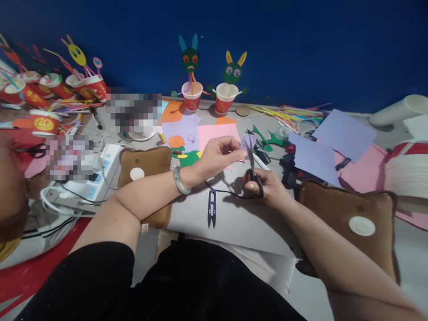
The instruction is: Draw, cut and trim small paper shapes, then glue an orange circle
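Note:
My left hand (pixel 222 156), with a bangle on its wrist, pinches a small piece of purple paper (pixel 246 141) over the table. A round outline is drawn on that paper. My right hand (pixel 265 185) is wrapped round the black handles of a pair of scissors (pixel 251 158), whose blades point up at the purple piece. Between my arms, thread snips (pixel 211 208) lie on the grey tabletop. Green paper cut-outs (pixel 190 158) and an orange paper disc (pixel 176 141) are beside my left hand.
Two decorated paper cups (pixel 192 96) stand at the back by the blue wall, and several more at the left. Purple sheets (pixel 344 136) and a stack of paper cups (pixel 406 174) lie right. Brown cushions (pixel 347 223) flank me. A power strip (pixel 100 174) with cables sits left, near another person's arm (pixel 11 183).

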{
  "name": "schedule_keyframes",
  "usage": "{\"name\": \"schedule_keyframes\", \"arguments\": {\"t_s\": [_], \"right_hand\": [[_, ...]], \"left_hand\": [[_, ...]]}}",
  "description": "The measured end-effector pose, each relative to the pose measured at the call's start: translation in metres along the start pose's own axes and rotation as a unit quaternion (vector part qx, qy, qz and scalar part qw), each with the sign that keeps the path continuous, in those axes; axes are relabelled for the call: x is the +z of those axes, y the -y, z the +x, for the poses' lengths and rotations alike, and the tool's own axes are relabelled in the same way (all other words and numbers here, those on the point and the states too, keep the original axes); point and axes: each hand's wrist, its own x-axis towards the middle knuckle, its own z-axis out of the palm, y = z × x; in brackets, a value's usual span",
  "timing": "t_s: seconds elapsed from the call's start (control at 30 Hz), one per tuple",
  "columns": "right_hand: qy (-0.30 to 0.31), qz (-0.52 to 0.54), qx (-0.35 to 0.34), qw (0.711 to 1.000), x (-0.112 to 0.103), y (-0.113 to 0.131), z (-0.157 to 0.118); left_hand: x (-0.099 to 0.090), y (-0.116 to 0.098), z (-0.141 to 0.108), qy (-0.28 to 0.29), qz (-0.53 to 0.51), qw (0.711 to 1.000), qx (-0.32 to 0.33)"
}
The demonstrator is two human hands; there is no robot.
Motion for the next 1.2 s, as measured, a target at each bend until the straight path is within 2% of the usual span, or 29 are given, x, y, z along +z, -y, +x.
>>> {"name": "schedule_keyframes", "arguments": {"t_s": [0.23,0.5,0.73,1.2], "right_hand": [[-0.017,-0.004,0.005,1.000,0.000,-0.011,0.001],[-0.011,-0.004,0.012,1.000,0.000,-0.001,0.000],[-0.003,-0.010,0.014,1.000,-0.001,0.001,0.000],[-0.006,-0.019,0.008,1.000,-0.001,0.004,0.000]], "left_hand": [[0.000,-0.001,0.000,-0.009,0.002,1.000,0.012],[0.001,0.000,0.000,-0.016,-0.001,1.000,0.013],[-0.002,0.003,0.000,0.002,0.010,1.000,0.024],[-0.002,0.004,0.001,-0.003,-0.005,1.000,0.026]]}}
